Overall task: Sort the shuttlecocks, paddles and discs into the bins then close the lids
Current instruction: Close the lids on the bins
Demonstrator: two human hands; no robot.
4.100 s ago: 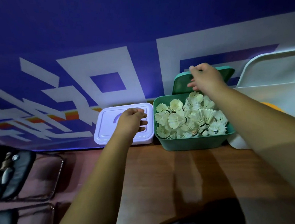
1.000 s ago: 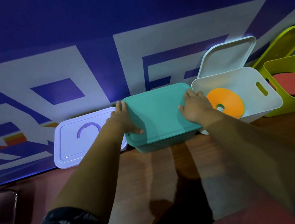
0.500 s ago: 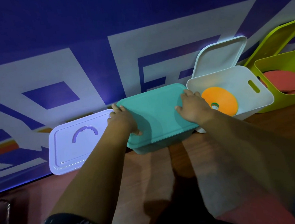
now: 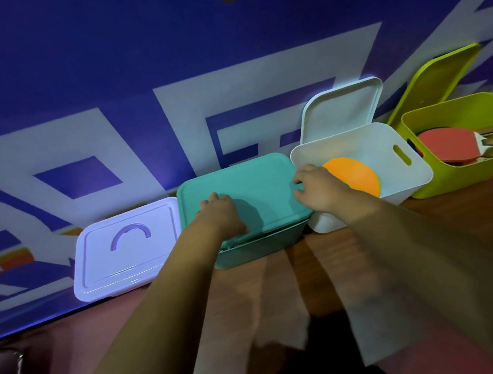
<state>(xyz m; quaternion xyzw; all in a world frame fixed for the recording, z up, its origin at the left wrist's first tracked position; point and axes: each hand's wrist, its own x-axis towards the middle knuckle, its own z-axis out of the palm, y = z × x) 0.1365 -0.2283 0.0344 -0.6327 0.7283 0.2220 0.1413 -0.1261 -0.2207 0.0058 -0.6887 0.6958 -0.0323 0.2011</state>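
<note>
Blue wall banner with white block shapes [image 4: 142,77] runs behind a brown wooden tabletop [image 4: 277,296]. Four boxes sit in a row at the back edge.

The teal rectangular plastic lid [image 4: 256,180] lies on the teal plastic bin [image 4: 262,247], mid-row. Left hand [image 4: 221,215] is palm-down on the lid's near-left part, pressing, with nothing in its grasp. Right hand [image 4: 316,190] is at the lid's 3 o'clock edge, fingers hooked over the rim and gripping it.

At 9 o'clock of the teal bin is a lilac plastic box with an arched handle [image 4: 126,249], lid on. At 3 o'clock is a white plastic bin [image 4: 389,140] holding an orange flat disc [image 4: 356,175], its white lid [image 4: 339,108] propped up behind. Further on at 3 o'clock is a lime-green plastic bin [image 4: 459,176] with a red-faced paddle [image 4: 448,144] inside and its lime lid [image 4: 437,77] leaning on the wall.

Step, judged: seating the teal lid. A thin gap shows along the 6 o'clock edge, so it is likely not fully seated. Best approach: square the lid to the rim, then press down evenly at both near corners, no sliding, and avoid nudging the white bin touching it. White and lime lids are not yet shut.

Hidden: the teal bin's contents, presumably shuttlecocks. The right hand covers part of the disc. The lime bin is cut off at the frame's 3 o'clock edge, so the paddle count is unclear. A dark shape at 7 o'clock is too dim to make out.
</note>
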